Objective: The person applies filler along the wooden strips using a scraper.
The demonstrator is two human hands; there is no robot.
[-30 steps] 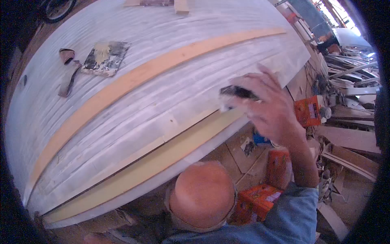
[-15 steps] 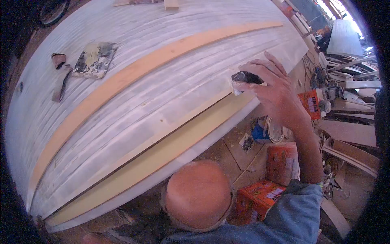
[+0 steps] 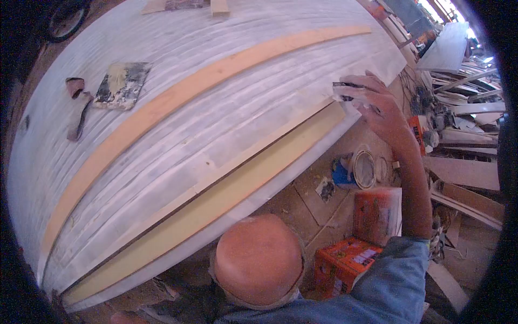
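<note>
My right hand (image 3: 372, 100) is closed around a small dark piece with white smears (image 3: 341, 92), whose exact kind I cannot make out. It is at the upper end of a pale yellow strip (image 3: 226, 200) along the edge of a whitish, ridged, curved surface (image 3: 178, 137) like a planked boat hull. At the bottom left, a bit of skin (image 3: 128, 317) that may be my left hand shows at the frame edge; its fingers are hidden. A long bare wooden batten (image 3: 189, 83) lies bent across the surface.
A putty-smeared square board (image 3: 123, 86) and curled brown strips (image 3: 80, 113) lie on the ridged surface. The top of a head (image 3: 259, 259) is at bottom centre. Orange boxes (image 3: 348, 264), a blue bucket (image 3: 345, 173) and stacked wood scraps (image 3: 469, 173) stand on the right.
My right hand has moved up and to the right along the edge with the dark piece, uncovering more of the yellow strip's upper end. The view has shifted slightly.
</note>
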